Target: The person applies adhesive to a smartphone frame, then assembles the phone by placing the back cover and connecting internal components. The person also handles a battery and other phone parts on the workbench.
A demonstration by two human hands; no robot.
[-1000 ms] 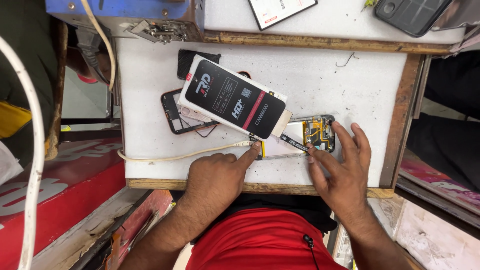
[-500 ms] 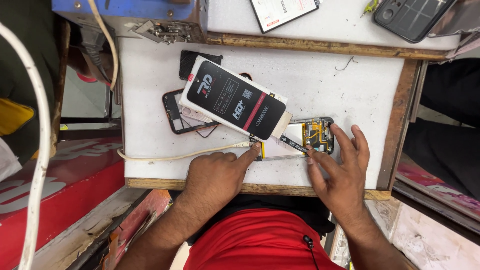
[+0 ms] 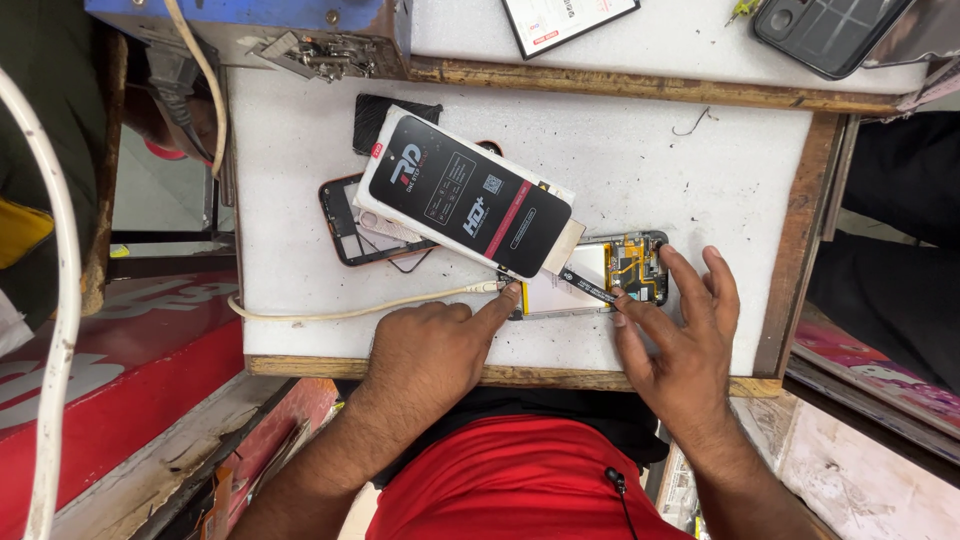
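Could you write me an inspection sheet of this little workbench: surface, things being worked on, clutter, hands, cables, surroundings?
Surface: white foam mat on a wooden-edged bench.
Job's things: opened phone with its insides bared; boxed black screen lying partly across it.
Clutter: empty phone frame; dark phone on the far shelf.
Hands: left hand fingertip at the phone's end; right hand pressing a black ribbon strip.
Cables: cream cable running to the phone.
Surroundings: blue metal box; red panel.

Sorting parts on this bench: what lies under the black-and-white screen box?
The screen box overlaps an orange-edged phone frame, a black piece, and the opened phone that both hands touch. Anything else beneath is hidden.
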